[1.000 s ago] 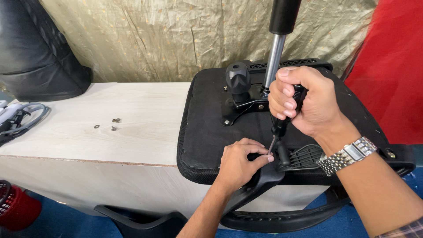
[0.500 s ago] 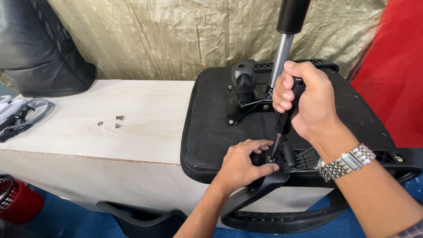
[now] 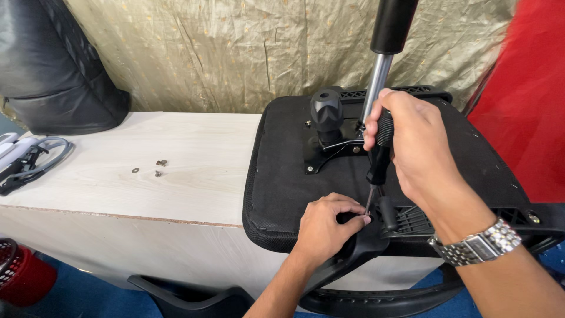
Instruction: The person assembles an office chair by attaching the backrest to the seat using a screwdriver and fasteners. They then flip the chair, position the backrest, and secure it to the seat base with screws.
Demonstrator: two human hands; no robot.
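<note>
Upside down on a pale table (image 3: 194, 176) lies a black chair seat (image 3: 294, 182). Over its near edge, the right hand (image 3: 418, 159) grips a screwdriver (image 3: 376, 159) upright, tip down, probably on a screw. The left hand (image 3: 326, 227) closes on an armrest bracket (image 3: 359, 250), steadying it. Loose screws (image 3: 154, 169) lie well apart.

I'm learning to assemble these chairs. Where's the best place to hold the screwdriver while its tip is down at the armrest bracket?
Grip the screwdriver by its thick black handle, coming from the right and above, as the right hand does. It stands nearly upright with its thin shaft down, so a fist around the handle probably keeps it steady while the left hand steadies the armrest bracket.
</note>
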